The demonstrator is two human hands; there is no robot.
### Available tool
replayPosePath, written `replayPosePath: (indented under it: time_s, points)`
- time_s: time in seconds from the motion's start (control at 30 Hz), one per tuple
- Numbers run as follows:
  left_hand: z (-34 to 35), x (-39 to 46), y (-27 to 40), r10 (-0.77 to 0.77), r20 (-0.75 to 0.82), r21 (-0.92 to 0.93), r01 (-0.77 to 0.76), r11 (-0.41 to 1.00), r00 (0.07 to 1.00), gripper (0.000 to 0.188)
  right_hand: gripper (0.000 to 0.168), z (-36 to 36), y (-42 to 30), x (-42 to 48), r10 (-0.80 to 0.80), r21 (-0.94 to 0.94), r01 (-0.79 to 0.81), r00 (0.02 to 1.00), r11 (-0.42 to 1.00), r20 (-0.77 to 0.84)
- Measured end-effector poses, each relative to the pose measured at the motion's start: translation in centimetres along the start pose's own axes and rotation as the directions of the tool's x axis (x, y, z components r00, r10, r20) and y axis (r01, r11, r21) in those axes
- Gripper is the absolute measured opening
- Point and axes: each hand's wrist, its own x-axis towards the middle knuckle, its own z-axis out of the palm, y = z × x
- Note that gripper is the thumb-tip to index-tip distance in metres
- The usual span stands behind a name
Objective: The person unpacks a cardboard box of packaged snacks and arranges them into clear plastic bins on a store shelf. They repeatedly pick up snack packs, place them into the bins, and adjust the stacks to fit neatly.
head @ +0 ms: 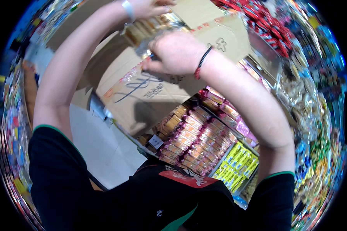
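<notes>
My right hand (pixel 176 53), with a dark and red cord at the wrist, is closed on the near end of a clear plastic-wrapped pack of tan snacks (pixel 141 31). The pack is blurred, and its far part lies beneath my left hand. My left hand (pixel 151 7), with a pale band at the wrist, reaches over the pack's far side at the upper edge of the view; whether it grips the pack cannot be told. Below both hands lies a cardboard box (pixel 150 95) with printing and a handwritten mark. More cardboard (pixel 231 31) spreads behind my right wrist.
Nearer my body stand rows of pink-ended wrapped snacks (pixel 196 135) and a bin of yellow packets (pixel 237 164). Red packets (pixel 266 26) fill a clear bin at the upper right. Clear-wrapped goods (pixel 300 101) lie right of my right arm. Pale floor (pixel 107 150) shows at the left.
</notes>
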Motion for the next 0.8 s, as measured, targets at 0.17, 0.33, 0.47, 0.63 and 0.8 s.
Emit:
replayPosePath:
  time_s: [0.17, 0.33, 0.47, 0.63, 0.8]
  points:
    - [3.3, -18.2, -4.7, 0.09, -0.364, 0.345, 0.045, 0.938, 0.927, 0.026, 0.055, 4.5, -9.3, 4.3, -0.139, 0.163, 0.124, 0.987, 0.979, 0.083]
    - [7.5, -20.1, -6.7, 0.119, -0.487, 0.448, 0.13, 0.885, 0.865, 0.036, 0.058, 5.4, -13.9, 8.7, -0.061, 0.006, 0.062, 0.943, 0.998, 0.326]
    - [8.8, -19.1, -7.8, 0.159, -0.532, 0.449, 0.119, 0.886, 0.832, 0.034, 0.044, 7.6, -14.7, 10.8, -0.048, -0.061, 0.072, 0.945, 0.996, 0.323]
    - [8.3, -19.3, -7.1, 0.045, -0.553, 0.289, 0.141, 0.947, 0.832, 0.029, 0.028, 7.7, -14.6, 7.8, 0.013, 0.045, -0.021, 0.983, 0.999, 0.181]
    - [7.7, -18.5, -7.4, 0.077, -0.551, 0.298, 0.109, 0.948, 0.831, 0.028, 0.023, 7.0, -14.3, 5.8, -0.106, 0.024, 0.111, 0.982, 0.993, -0.154]
